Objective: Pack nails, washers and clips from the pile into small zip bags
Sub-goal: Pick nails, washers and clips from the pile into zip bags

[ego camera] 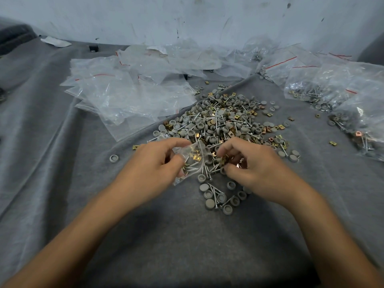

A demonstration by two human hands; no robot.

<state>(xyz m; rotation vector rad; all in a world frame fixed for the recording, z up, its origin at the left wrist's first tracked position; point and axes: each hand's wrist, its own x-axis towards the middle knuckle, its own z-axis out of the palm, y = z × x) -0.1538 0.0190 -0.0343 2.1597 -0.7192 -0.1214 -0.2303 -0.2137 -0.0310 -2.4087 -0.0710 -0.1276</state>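
A pile [220,119] of grey round washers, silver nails and brass clips lies on the grey cloth in the middle. My left hand [153,163] pinches a small clear zip bag [193,161] at the pile's near edge; the bag holds a few nails and brass clips. My right hand [251,165] is just right of the bag, fingers curled round several brass clips [225,160] picked from the pile. A small group of washers and nails [220,196] lies below my hands.
Empty clear zip bags [128,96] with red seal lines are stacked at the back left and along the wall. Filled bags [336,96] lie at the right. A lone washer [113,158] sits left of my left hand. The grey cloth [62,163] covers the whole surface.
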